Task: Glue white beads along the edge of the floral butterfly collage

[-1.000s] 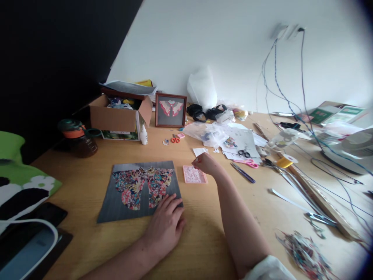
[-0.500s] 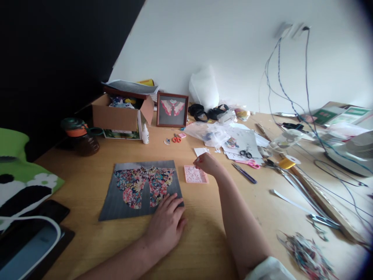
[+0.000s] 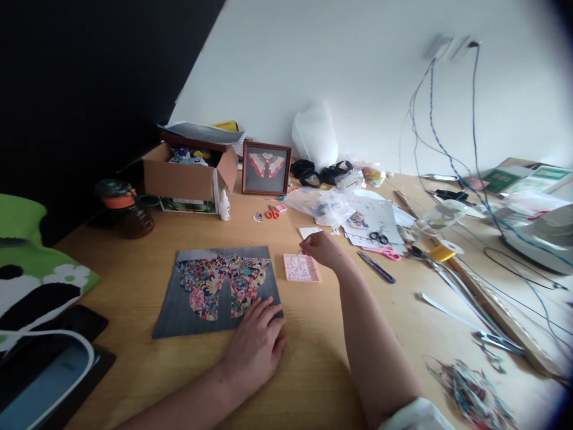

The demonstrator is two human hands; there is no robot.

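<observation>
My left hand (image 3: 258, 335) lies flat, fingers stretched out, over the lower right corner of a grey sheet (image 3: 168, 319). On that sheet is a flowered fabric shape (image 3: 203, 283) like a garment or butterfly, with small pale beads along its upper edge. My right hand (image 3: 326, 249) is closed in a pinch above the back edge of a shallow pink tray (image 3: 302, 280) of tiny white pieces. Something thin and pale shows below its fingertips, too small to make out. A white scrap of paper (image 3: 308, 232) lies just behind.
Behind stand a glue bottle (image 3: 224, 206), a cardboard box (image 3: 179, 179) and a framed butterfly piece (image 3: 265, 168). Orange scissors (image 3: 273, 212) lie before the frame. To the right are a craft knife (image 3: 376, 267), pink scissors (image 3: 385, 253), ribbon and cables. A drinking bottle (image 3: 128, 209) stands left.
My right hand has lifted slightly and turned, so its pinching fingertips are now higher over the tray. My left hand and the sheet stay in place.
</observation>
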